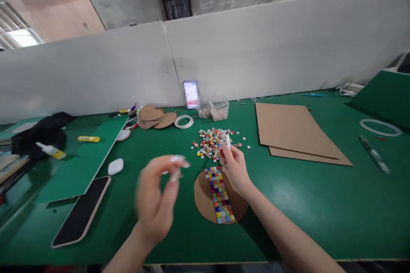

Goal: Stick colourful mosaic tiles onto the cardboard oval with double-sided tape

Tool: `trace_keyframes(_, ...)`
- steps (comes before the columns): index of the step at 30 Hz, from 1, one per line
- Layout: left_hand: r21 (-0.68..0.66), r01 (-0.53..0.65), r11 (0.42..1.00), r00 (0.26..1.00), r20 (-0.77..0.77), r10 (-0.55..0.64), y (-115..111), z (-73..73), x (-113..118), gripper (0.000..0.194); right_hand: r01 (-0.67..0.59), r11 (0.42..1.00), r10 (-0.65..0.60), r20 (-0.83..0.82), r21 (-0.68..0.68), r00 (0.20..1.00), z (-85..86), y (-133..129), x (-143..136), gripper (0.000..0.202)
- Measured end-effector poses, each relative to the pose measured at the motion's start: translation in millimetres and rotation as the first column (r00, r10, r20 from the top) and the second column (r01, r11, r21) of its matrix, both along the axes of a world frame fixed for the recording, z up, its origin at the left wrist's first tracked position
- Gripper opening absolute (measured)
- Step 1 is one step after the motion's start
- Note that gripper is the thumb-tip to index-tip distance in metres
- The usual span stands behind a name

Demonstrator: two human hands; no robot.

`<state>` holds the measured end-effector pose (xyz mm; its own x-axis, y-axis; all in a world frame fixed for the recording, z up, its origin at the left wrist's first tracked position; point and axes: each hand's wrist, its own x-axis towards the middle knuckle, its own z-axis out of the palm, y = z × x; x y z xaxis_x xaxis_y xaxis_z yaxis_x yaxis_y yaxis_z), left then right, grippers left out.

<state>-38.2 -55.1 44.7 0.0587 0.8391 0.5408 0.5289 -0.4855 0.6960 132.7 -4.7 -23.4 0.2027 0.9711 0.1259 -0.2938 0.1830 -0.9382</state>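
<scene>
My right hand (pixel 236 166) is closed around a small white stick-like piece (pixel 227 141), its tip pointing up; its exact kind is unclear. Below that hand lies a round cardboard disc (pixel 202 198). A band of colourful square mosaic tiles (pixel 220 196) runs across the disc from top to bottom. Left of the disc, my left hand (pixel 156 198) hovers above the table, smeared by motion. Its thumb and index fingertips are close together, and whether a tile is between them I cannot make out. Just beyond the disc is a heap of loose mosaic tiles (pixel 209 141).
Clear plastic boxes (pixel 219 108) of tiles and a lit phone (pixel 191 94) stand at the back. Cardboard discs (pixel 150 115) and a white ring coil (pixel 183 122) lie left of them. Cardboard sheets (pixel 288 130) are on the right; a dark phone (pixel 81 213) and white case (pixel 115 166) on the left.
</scene>
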Motion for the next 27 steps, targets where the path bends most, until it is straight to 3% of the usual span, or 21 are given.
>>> trace_keyframes(3,-0.134,0.189,0.973,0.969,-0.135,-0.207,23,-16.0,22,0.027,-0.170,0.985,0.170,0.053,-0.015,0.984,3.9,-5,-5,0.033)
trace_keyframes(6,-0.205,0.131,0.970,0.965,-0.199,-0.172,43,-33.4,42,0.020,-0.258,0.966,0.259,0.065,-0.031,0.964,4.3,-6,-6,0.036)
trace_keyframes(9,-0.216,0.129,0.968,0.970,-0.174,-0.168,53,-42.3,50,0.026,-0.261,0.965,0.263,0.069,-0.033,0.962,2.1,-6,-5,0.036)
trace_keyframes(13,-0.251,0.213,0.944,0.970,-0.062,-0.235,52,-48.8,47,0.032,-0.285,0.958,0.285,0.138,-0.022,0.949,1.9,-7,-3,0.032)
trace_keyframes(18,-0.289,0.230,0.929,0.971,0.134,-0.199,42,-59.3,44,0.031,-0.397,0.916,0.400,0.130,-0.051,0.907,2.4,-11,-5,0.035)
trace_keyframes(27,-0.201,0.263,0.943,0.964,0.099,-0.248,37,-64.7,38,0.022,-0.448,0.871,0.432,-0.119,-0.202,0.894,-2.2,-19,-11,0.035)
